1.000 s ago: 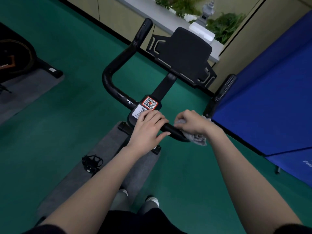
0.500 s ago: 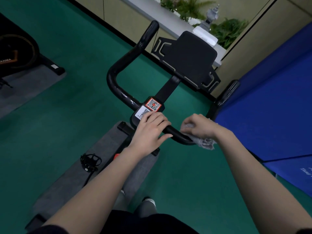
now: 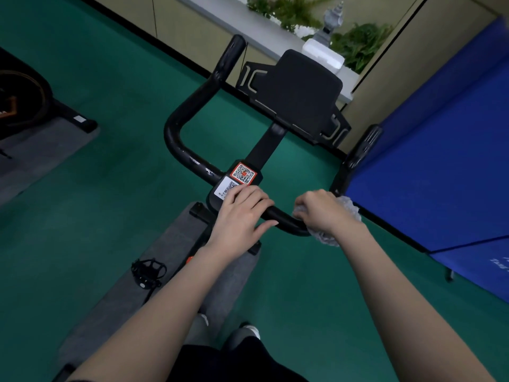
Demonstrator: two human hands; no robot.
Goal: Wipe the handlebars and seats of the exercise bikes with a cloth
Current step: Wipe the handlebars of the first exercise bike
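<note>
A black exercise-bike handlebar (image 3: pixel 187 155) curves in front of me, with QR stickers (image 3: pixel 243 173) at its centre clamp and a black tablet holder (image 3: pixel 298 93) beyond. My left hand (image 3: pixel 242 213) rests on the bar just right of the clamp, fingers laid over it and thumb stretched right. My right hand (image 3: pixel 321 212) grips a grey cloth (image 3: pixel 349 208) wrapped round the bar's right bend. The right grip (image 3: pixel 362 146) rises beyond that hand. The cloth is mostly hidden under the hand. No seat is in view.
A blue table-tennis table (image 3: pixel 440 150) stands close on the right, next to the right grip. A second bike (image 3: pixel 24 97) sits at far left on a grey mat. A pedal (image 3: pixel 147 270) and grey mat (image 3: pixel 115 296) lie below. Green floor all round; a planter ledge runs along the back.
My right hand has slid the cloth a little to the right along the bar toward its bend. The left hand stays on the bar by the clamp.
</note>
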